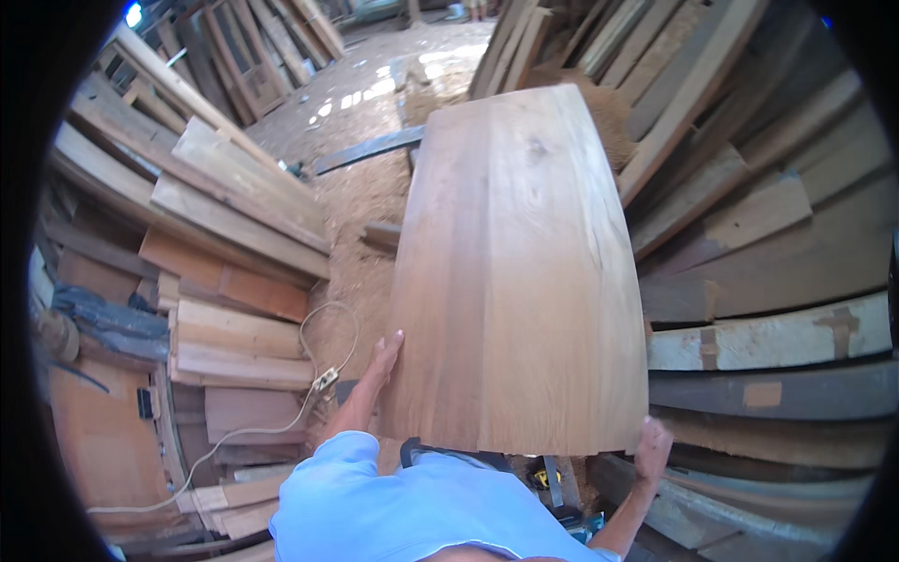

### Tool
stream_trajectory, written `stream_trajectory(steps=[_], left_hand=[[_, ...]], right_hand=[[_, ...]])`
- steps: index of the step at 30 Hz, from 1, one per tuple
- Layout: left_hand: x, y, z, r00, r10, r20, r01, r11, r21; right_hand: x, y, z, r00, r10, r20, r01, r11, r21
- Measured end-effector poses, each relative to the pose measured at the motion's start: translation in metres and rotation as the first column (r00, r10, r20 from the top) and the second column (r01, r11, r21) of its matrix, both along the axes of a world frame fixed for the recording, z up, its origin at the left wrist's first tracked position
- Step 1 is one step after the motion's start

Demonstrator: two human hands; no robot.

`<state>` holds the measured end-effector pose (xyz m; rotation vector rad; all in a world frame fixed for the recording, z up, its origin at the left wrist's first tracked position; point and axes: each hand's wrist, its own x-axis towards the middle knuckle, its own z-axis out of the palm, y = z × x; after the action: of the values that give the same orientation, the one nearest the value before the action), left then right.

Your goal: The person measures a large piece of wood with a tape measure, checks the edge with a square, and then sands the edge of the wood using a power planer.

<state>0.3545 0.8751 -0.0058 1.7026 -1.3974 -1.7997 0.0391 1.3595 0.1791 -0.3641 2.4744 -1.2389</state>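
"Wooden panel (pixel 524 281) nearest us: where exactly does it lie?"

"Between the right fingers (pixel 655 437) and the left fingers (pixel 397 338). Its near edge comes close to the blue shirt (pixel 412 501), and most of its length runs out ahead of both."

"What's the right hand doing?"

"Those fingers look curled, just beside the near right corner, but they're blurred. I can't tell whether they grip the wood."

"And the left?"

"A little farther ahead, on the opposite long edge, with a tip touching it. The rest is hidden, so I can't tell how far they're closed, or whether they have hold underneath."

"How would you handle it well?"

"I'd take a sure hold on both edges and move the hands together, since so much length beyond the fingers probably wants to twist or dip. Mind the socket (pixel 326 378) and its cord, just left of the left fingers; a sleeve or corner could snag."

"Anything farther out?"

"Stacked boards (pixel 248 337) well left of the left fingers, so I'd swing gently. Far ahead, a dark bar (pixel 370 150) juts out left beside the panel's far end; watch that too."
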Motion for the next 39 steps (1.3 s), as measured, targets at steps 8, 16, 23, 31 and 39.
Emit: stream_trajectory(steps=[8, 16, 23, 31, 39], left_hand=[[-0.069, 0.044, -0.024, 0.747, 0.137, -0.65, 0.252, 0.846, 0.469], [-0.125, 0.075, 0.045, 0.555, 0.213, -0.804, 0.359, 0.81, 0.463], [-0.13, 0.068, 0.062, 0.536, 0.26, -0.803, 0.369, 0.784, 0.5], [-0.127, 0.075, 0.065, 0.515, 0.228, -0.826, 0.346, 0.827, 0.444], [-0.124, 0.073, 0.046, 0.481, 0.185, -0.857, 0.404, 0.82, 0.405]], right_hand=[[0.043, -0.102, 0.227, 0.819, 0.043, -0.573, -0.413, 0.738, -0.535], [0.091, -0.219, 0.286, 0.739, 0.171, -0.651, -0.641, 0.474, -0.604], [0.098, -0.266, 0.337, 0.663, 0.214, -0.717, -0.742, 0.308, -0.595], [0.108, -0.275, 0.329, 0.671, 0.248, -0.699, -0.74, 0.288, -0.608], [0.117, -0.272, 0.323, 0.678, 0.273, -0.682, -0.735, 0.267, -0.624]])
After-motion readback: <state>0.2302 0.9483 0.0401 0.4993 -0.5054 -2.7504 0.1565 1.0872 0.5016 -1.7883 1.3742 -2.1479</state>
